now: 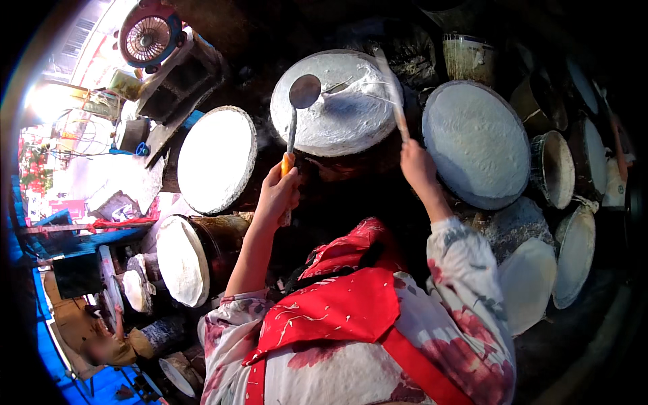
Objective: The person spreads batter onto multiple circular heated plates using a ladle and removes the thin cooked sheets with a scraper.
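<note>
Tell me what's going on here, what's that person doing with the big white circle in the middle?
A person has both hands out by the middle circle. The left hand grips a ladle, its round end over the circle. The right hand holds a long stick across the circle's right side. I can't tell whether either tool is touching it. There's a bright white circle to the left and a large white circle to the right.
</note>
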### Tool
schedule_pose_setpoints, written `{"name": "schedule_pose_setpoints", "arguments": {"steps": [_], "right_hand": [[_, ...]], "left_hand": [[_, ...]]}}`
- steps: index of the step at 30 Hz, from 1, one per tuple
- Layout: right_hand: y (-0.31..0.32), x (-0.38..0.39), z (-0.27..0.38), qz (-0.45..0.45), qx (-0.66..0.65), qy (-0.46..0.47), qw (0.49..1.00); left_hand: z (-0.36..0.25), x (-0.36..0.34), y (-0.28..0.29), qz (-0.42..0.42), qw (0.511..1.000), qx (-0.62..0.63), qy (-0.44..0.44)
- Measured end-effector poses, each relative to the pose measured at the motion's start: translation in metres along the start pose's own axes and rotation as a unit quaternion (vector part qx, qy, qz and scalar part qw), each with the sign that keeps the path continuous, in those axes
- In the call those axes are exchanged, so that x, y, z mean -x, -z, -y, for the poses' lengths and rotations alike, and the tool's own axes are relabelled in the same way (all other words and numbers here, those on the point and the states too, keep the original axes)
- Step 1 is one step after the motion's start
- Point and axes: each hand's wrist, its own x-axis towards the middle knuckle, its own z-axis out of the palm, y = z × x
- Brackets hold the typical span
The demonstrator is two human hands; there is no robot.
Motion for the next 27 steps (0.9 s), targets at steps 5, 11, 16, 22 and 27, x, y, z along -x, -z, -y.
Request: {"name": "schedule_pose_setpoints", "arguments": {"steps": [5, 11, 16, 22, 27], "right_hand": [[-0.016, 0.028, 0.035, 0.105, 0.080, -0.005, 0.991], [0.008, -0.021, 0.024, 0.059, 0.039, -0.015, 0.997], [-0.011, -0.014, 0.054, 0.146, 0.122, 0.079, 0.979], [0.016, -0.080, 0.015, 0.059, 0.116, 0.061, 0.990], [-0.002, -0.039, 0.032, 0.174, 0.175, 0.208, 0.946]], "left_hand": [[0.011, 0.005, -0.005, 0.007, 0.999, 0.041, 0.004], [0.006, 0.020, 0.000, 0.019, 0.995, 0.101, 0.013], [-0.007, 0.025, -0.001, 0.038, 0.991, 0.125, 0.011], [-0.009, 0.029, 0.007, 0.021, 0.991, 0.134, 0.007], [-0.009, 0.022, 0.008, -0.008, 0.992, 0.124, 0.019]]}}
